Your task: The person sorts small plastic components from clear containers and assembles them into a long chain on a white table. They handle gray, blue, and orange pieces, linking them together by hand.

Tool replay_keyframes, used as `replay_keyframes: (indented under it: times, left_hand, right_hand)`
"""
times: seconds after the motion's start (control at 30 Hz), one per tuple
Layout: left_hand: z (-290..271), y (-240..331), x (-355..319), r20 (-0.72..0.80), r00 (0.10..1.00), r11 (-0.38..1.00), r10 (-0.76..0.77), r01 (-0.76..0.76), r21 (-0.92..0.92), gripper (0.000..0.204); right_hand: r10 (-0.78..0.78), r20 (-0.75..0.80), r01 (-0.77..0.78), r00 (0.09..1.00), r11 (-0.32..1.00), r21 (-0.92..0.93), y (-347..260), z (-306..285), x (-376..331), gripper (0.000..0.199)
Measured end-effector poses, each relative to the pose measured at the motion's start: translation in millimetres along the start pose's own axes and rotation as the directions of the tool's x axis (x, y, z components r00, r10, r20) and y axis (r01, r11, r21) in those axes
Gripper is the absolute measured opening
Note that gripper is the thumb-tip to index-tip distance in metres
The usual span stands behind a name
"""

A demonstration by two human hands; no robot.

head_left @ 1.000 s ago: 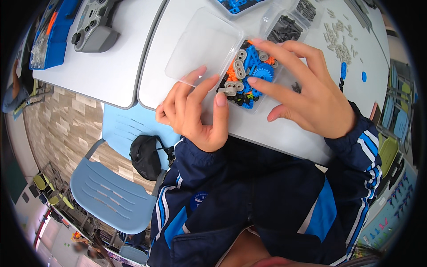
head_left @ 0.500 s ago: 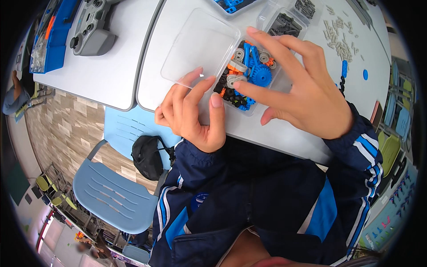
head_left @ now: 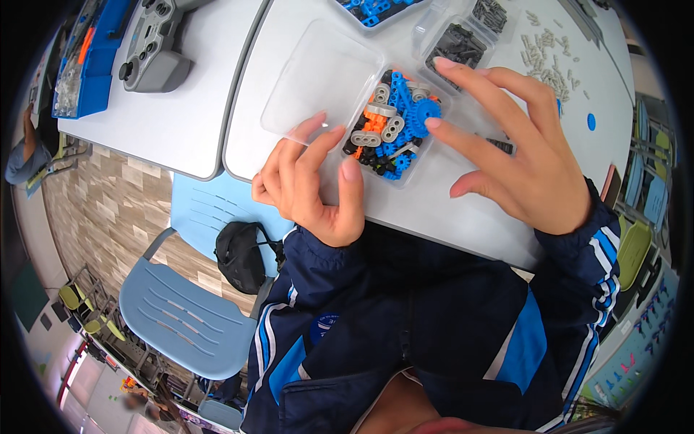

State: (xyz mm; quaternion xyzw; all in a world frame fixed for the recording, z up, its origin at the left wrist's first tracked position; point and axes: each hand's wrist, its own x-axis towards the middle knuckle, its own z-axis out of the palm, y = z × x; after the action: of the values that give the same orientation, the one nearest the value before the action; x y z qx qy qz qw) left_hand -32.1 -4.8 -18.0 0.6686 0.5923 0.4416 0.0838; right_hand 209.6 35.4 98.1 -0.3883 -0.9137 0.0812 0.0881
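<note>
A small clear plastic box [head_left: 405,178] holds blue gears, grey and orange building pieces and black bits. Its clear lid [head_left: 318,72] hangs open on the left side. My left hand [head_left: 311,184] sits at the box's near left corner, fingers half bent and thumb apart, with fingertips at the lid's edge; one shows through the clear plastic. My right hand [head_left: 524,148] is over the box's right side, its fingers spread. One of its fingertips is at the large blue gear [head_left: 426,110]; whether it presses on it I cannot tell.
Beyond my right hand stands a clear box of dark grey pieces [head_left: 459,45]. Loose light pegs [head_left: 546,61] lie scattered at the far right, near a blue oval piece [head_left: 591,121]. A grey game controller [head_left: 155,54] and a blue case [head_left: 90,87] are on the left table.
My right hand has drawn back rightward, off the middle of the box. Pieces inside have shifted; the large blue gear sits higher. My left hand has hardly moved.
</note>
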Motion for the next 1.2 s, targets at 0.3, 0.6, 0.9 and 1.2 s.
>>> replay_keyframes:
  times: [0.3,0.6,0.9,1.2]
  left_hand:
    - [-12.0,9.3,8.3,0.104,0.995,1.0,-0.012,0.014,-0.019,0.092]
    - [-28.7,-9.1,16.8,-0.008,0.986,0.985,-0.168,0.168,-0.032,0.082]
    - [-13.5,-12.0,30.2,-0.022,0.975,0.975,-0.22,0.22,-0.006,0.113]
    - [-1.0,29.9,-7.1,0.163,0.968,0.883,0.19,-0.096,-0.459,0.158]
  right_hand:
    - [0.208,-0.206,-0.2,0.956,0.978,0.059,48.7,-3.9,-22.9,0.036]
    - [0.232,-0.328,-0.204,0.916,0.972,0.118,41.2,37.3,-4.0,0.052]
    - [0.248,-0.237,-0.178,0.939,0.943,0.28,9.3,38.1,-6.5,0.052]
    - [0.175,-0.199,-0.123,0.964,0.96,0.252,-4.1,30.6,-23.5,0.054]
